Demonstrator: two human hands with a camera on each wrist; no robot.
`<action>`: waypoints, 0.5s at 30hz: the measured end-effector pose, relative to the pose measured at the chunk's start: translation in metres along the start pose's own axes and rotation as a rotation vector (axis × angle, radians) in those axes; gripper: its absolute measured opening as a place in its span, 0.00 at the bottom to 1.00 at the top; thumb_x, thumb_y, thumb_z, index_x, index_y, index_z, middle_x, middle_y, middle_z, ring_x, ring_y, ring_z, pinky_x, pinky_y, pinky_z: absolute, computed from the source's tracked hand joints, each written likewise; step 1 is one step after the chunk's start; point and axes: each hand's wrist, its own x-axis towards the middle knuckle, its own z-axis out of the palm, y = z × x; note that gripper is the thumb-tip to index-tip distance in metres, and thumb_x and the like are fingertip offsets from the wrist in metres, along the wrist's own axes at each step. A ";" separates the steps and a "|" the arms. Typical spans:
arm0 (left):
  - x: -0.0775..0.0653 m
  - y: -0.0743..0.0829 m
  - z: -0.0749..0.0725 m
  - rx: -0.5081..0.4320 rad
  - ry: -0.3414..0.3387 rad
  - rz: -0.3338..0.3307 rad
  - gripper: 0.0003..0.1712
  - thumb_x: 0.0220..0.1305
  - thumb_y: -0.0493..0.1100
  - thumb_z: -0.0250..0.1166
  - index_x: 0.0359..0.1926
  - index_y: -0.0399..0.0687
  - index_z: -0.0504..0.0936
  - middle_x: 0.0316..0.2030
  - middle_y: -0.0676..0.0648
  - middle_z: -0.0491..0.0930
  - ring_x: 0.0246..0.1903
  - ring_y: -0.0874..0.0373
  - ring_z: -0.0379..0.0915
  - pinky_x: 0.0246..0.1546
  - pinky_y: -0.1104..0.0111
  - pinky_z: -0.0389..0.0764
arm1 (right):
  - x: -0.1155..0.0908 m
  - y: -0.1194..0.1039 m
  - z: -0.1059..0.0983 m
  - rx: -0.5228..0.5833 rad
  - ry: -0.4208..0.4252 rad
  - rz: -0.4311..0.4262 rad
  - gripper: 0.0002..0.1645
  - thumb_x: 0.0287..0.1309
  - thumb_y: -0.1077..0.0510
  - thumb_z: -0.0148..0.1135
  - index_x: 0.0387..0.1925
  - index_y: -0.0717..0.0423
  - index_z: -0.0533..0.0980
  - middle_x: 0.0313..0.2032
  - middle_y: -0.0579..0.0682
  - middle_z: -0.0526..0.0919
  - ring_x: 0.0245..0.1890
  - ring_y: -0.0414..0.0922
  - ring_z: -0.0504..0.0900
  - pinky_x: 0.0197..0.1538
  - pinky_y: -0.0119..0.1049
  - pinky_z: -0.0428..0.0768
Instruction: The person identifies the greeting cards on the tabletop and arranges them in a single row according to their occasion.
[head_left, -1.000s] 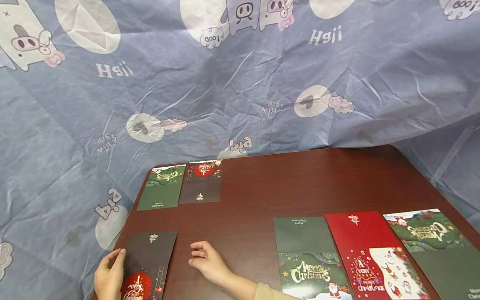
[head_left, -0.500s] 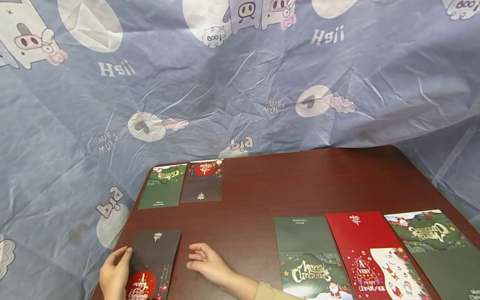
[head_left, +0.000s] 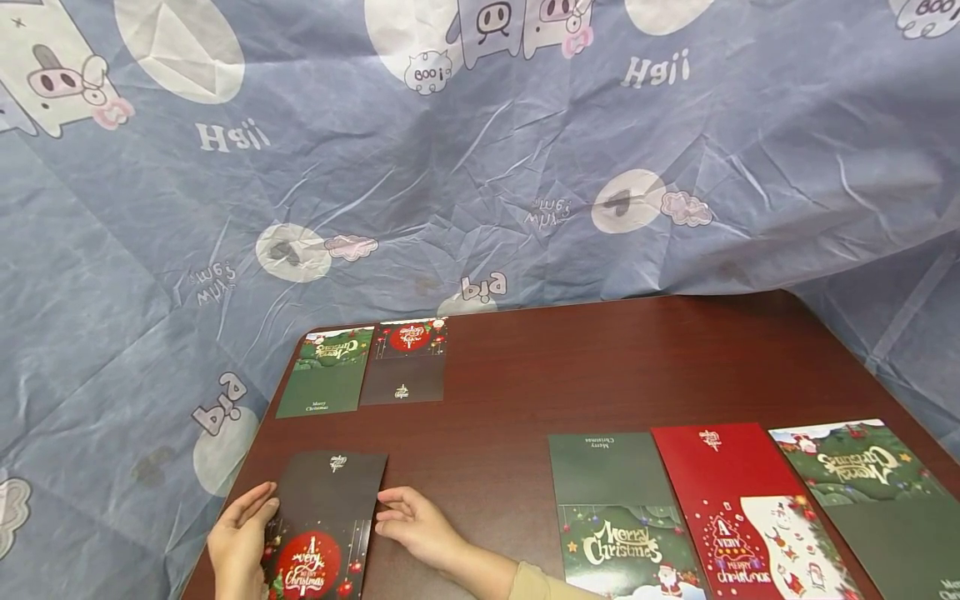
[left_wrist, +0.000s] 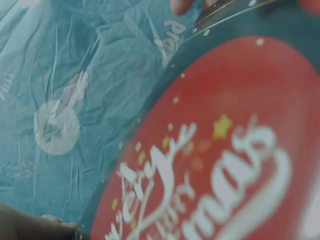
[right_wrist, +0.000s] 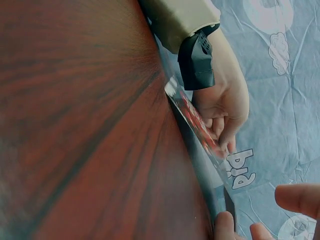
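A dark grey Christmas card (head_left: 322,500) with a red round print lies open at the table's left front. My left hand (head_left: 243,537) pinches its left edge between thumb and fingers. In the right wrist view, the card (right_wrist: 200,130) stands slightly off the table, with my left hand (right_wrist: 225,97) gripping its far side. At the card's right edge is my right hand (head_left: 420,529), its fingers loosely bent and the fingertips right by the edge. The red print of the card (left_wrist: 240,100) fills much of the left wrist view.
A green card (head_left: 318,392) and another dark card (head_left: 405,379) lie at the back left of the brown table (head_left: 585,367). On the right lie a green card (head_left: 611,471), a red card (head_left: 712,467) and another green card (head_left: 885,517). A blue patterned cloth (head_left: 450,167) hangs behind.
My left hand has slid the dark card to the right and slightly away, up to my right hand's fingertips. My right hand has barely moved.
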 end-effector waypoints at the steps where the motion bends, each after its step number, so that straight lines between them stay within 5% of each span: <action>1: 0.001 -0.001 0.001 -0.029 -0.002 0.007 0.19 0.57 0.30 0.64 0.52 0.37 0.79 0.28 0.70 0.81 0.34 0.77 0.75 0.32 0.82 0.72 | 0.000 0.001 0.000 0.003 0.001 -0.006 0.24 0.54 0.68 0.57 0.55 0.68 0.68 0.56 0.63 0.71 0.53 0.57 0.75 0.52 0.37 0.76; 4: 0.003 -0.004 0.005 -0.113 0.001 0.029 0.19 0.55 0.27 0.64 0.50 0.35 0.80 0.28 0.66 0.82 0.34 0.75 0.77 0.39 0.83 0.70 | 0.001 0.002 0.002 0.028 0.004 -0.025 0.24 0.53 0.70 0.56 0.54 0.70 0.68 0.54 0.62 0.73 0.50 0.58 0.76 0.49 0.33 0.77; 15: 0.002 -0.004 0.012 -0.397 -0.048 0.004 0.16 0.52 0.23 0.65 0.43 0.36 0.84 0.32 0.54 0.85 0.36 0.66 0.80 0.37 0.78 0.78 | 0.003 0.003 0.002 0.140 0.054 0.005 0.29 0.47 0.74 0.55 0.55 0.65 0.65 0.35 0.55 0.77 0.31 0.43 0.79 0.33 0.31 0.80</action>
